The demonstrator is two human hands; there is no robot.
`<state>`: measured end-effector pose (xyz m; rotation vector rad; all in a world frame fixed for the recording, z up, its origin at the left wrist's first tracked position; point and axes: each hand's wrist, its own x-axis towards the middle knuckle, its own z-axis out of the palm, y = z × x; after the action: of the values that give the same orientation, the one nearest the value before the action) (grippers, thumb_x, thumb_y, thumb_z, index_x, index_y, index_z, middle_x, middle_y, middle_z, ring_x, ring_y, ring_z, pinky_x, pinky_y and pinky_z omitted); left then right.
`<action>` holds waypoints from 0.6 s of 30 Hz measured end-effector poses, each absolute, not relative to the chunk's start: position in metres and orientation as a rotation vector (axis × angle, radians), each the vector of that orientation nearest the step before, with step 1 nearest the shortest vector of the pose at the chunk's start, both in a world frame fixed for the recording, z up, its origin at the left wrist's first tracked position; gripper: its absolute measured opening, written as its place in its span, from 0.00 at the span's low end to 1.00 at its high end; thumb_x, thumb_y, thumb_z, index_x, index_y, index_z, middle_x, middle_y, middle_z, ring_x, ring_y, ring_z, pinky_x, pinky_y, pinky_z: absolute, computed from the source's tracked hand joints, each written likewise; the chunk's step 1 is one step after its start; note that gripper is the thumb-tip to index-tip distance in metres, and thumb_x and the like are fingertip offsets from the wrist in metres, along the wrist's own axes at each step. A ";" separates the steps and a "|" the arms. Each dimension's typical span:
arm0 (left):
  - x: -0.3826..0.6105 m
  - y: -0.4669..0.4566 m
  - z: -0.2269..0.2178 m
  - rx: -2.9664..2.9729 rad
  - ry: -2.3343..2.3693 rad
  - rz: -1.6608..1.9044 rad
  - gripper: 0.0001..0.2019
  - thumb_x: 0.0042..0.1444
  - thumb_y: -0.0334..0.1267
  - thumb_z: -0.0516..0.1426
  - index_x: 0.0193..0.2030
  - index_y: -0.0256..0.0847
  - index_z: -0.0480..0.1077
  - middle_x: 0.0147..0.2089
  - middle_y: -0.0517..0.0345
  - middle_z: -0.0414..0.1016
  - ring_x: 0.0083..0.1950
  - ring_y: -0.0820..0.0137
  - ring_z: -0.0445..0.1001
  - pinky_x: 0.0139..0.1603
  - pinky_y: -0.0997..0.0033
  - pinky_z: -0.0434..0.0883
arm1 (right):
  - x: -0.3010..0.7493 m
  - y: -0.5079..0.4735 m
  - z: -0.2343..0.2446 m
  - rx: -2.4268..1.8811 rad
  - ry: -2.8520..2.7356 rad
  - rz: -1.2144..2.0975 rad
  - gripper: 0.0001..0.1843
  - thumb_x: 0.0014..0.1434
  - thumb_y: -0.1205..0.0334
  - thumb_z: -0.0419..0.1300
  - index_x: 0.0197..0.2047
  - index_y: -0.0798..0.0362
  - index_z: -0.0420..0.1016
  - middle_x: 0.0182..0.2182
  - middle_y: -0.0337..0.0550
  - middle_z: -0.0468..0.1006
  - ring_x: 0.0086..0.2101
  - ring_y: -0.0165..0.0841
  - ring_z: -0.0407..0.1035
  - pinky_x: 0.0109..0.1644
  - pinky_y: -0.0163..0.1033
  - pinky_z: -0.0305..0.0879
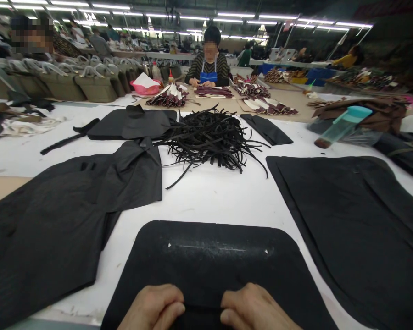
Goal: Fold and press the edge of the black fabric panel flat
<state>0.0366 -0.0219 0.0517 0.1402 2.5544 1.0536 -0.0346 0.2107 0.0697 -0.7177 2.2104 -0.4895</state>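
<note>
A black rounded panel [209,266] lies on the white table in front of me, with a faint white chalk line across it. My left hand [153,308] and my right hand [253,308] rest on its near edge, fingers curled toward each other and pinching the edge of the panel. A heap of thin black strips [211,135] sits just beyond it at the table's middle. Large black fabric pieces lie to the left [55,215] and to the right [358,215].
A clear bottle with a teal cap [342,126] lies at the right. More black panels [131,123] lie at the back left. A person in a striped top with a blue apron [209,68] sits across at another table with stacked pieces. Bags line the far left.
</note>
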 end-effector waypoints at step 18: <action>0.010 -0.054 0.020 -0.557 2.153 1.497 0.21 0.49 0.60 0.54 0.26 0.42 0.67 0.24 0.63 0.62 0.28 0.69 0.61 0.27 0.76 0.61 | -0.069 0.293 0.039 0.204 2.321 -1.140 0.12 0.53 0.54 0.51 0.25 0.53 0.65 0.18 0.35 0.65 0.19 0.27 0.54 0.23 0.34 0.46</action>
<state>0.0104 -0.0539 0.0202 -0.5571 2.1527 1.4967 -0.0695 0.2934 0.0387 0.2044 2.3205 -1.1403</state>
